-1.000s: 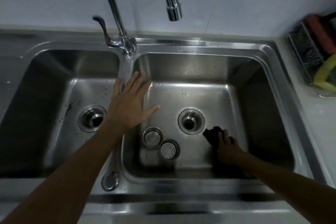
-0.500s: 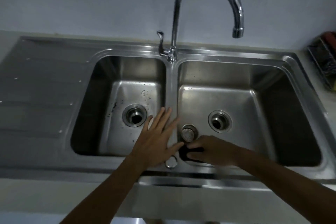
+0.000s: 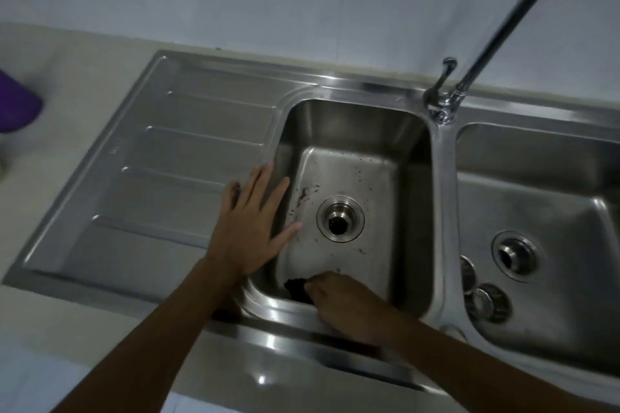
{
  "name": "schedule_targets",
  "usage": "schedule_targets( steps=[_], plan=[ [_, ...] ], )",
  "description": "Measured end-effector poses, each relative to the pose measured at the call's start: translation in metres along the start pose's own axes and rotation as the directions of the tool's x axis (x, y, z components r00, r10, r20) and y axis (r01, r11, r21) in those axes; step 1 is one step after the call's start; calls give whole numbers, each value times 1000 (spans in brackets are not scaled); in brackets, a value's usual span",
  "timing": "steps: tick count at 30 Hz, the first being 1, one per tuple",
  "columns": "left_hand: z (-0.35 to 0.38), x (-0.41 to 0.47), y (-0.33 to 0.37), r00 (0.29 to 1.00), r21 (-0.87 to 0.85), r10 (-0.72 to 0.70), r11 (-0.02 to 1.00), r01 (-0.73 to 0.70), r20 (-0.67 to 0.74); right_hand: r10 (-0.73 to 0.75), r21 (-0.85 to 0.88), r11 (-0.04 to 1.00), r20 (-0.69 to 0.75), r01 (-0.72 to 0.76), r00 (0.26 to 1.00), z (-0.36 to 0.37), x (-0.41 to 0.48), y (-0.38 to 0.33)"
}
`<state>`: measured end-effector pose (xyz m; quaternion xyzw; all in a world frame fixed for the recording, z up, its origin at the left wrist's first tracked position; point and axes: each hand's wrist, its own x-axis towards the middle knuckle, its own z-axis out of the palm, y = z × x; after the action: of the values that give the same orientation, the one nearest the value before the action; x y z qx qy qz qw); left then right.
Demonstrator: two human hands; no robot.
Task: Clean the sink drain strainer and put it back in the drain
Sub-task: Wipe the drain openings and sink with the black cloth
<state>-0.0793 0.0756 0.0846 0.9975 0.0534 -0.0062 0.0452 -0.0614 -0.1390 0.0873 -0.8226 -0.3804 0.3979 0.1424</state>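
Note:
Two round metal drain strainers lie on the floor of the right basin, one (image 3: 468,274) by the divider, the other (image 3: 487,303) just in front of it. Both drains, the left (image 3: 340,219) and the right (image 3: 515,255), are open holes. My right hand (image 3: 349,303) is down at the front of the left basin (image 3: 355,131), closed on a dark scrub pad (image 3: 296,288) pressed against the basin's front left corner. My left hand (image 3: 252,226) rests flat with fingers spread on the left basin's rim beside the draining board.
The ribbed steel draining board (image 3: 161,184) stretches left of the basins. A curved tap (image 3: 523,7) with its lever (image 3: 439,84) rises behind the divider. A purple object (image 3: 15,107) sits on the pale counter at far left. Dark specks dot the left basin floor.
My right hand carried the dark pad from the right basin over the divider into the left basin. My left hand shifted from the divider to the left basin's left rim. The view swung left.

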Motion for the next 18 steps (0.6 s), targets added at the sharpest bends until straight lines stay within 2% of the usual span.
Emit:
schedule_targets(
  steps=[2, 3, 7, 8, 10, 13, 15, 18],
  plan=[
    [-3, 25, -7, 1000, -17, -6, 1000, 6, -14, 24, 86, 996, 109, -34, 994, 9, 44, -9],
    [-5, 39, -12, 1000, -27, -16, 1000, 16, -23, -13, 63, 998, 129, 5, 992, 15, 61, -13],
    [-6, 85, -25, 999, -23, -42, 999, 41, -34, -153, -292, 938, 140, 188, 978, 46, 112, 4],
    [-3, 91, -26, 998, -35, -49, 998, 48, -43, -158, -352, 919, 77, 176, 984, 52, 119, 16],
    [2, 94, -27, 995, -53, -70, 996, 66, -76, -142, -350, 933, -133, 87, 981, 53, 133, 40],
    [6, 93, -29, 993, -47, -53, 998, 48, -110, -69, -262, 964, -422, -49, 904, 31, 173, 58],
    [6, 94, -30, 992, -47, -45, 998, 39, -115, 10, -172, 978, -530, -119, 848, 2, 208, 65],
    [6, 95, -29, 993, -65, -47, 997, 40, -106, 143, -145, 949, -592, -280, 793, -34, 231, 89]
  ],
)
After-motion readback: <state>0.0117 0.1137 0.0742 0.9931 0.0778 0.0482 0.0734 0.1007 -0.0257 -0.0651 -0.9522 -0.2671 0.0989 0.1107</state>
